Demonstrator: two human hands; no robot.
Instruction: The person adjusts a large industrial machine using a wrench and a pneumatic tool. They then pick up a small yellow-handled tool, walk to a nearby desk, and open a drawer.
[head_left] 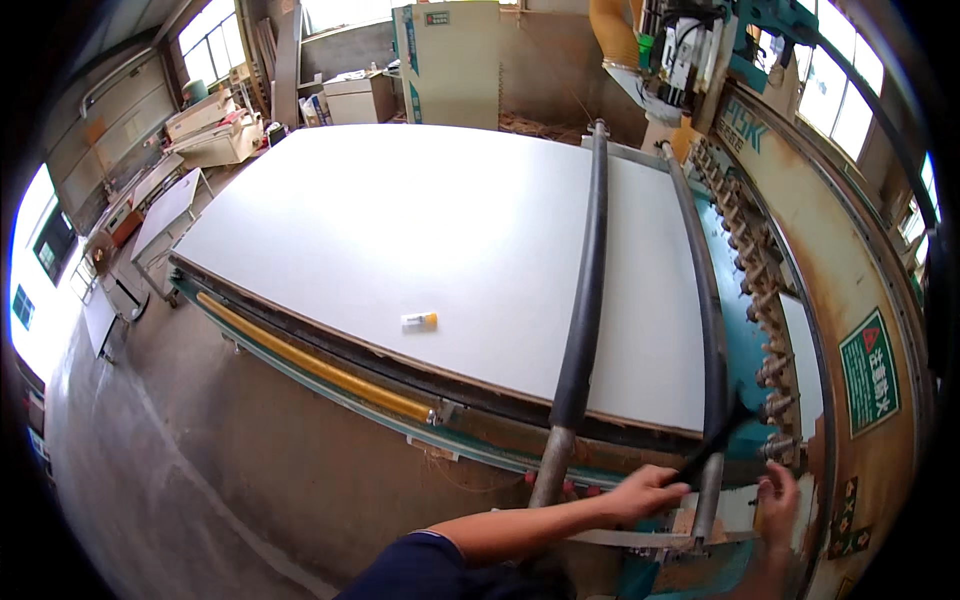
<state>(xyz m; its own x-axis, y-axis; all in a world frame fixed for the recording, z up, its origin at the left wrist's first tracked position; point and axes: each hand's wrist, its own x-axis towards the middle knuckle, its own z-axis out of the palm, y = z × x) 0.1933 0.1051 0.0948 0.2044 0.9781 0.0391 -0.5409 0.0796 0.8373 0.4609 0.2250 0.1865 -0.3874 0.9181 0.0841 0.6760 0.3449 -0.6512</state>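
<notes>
Black strap [712, 445] in left hand [645, 493] grip, rising rightward

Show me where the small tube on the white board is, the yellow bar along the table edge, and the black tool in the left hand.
small tube [419, 320], head view, on the middle of its body.
yellow bar [310, 363], head view, on its middle stretch.
black tool [712, 447], head view, on its shaft above the left hand [645, 492].

A single head-worn fisheye view looks down and forward across a white panel [420, 230], close above the machine bed's [760, 330] near end.
</notes>
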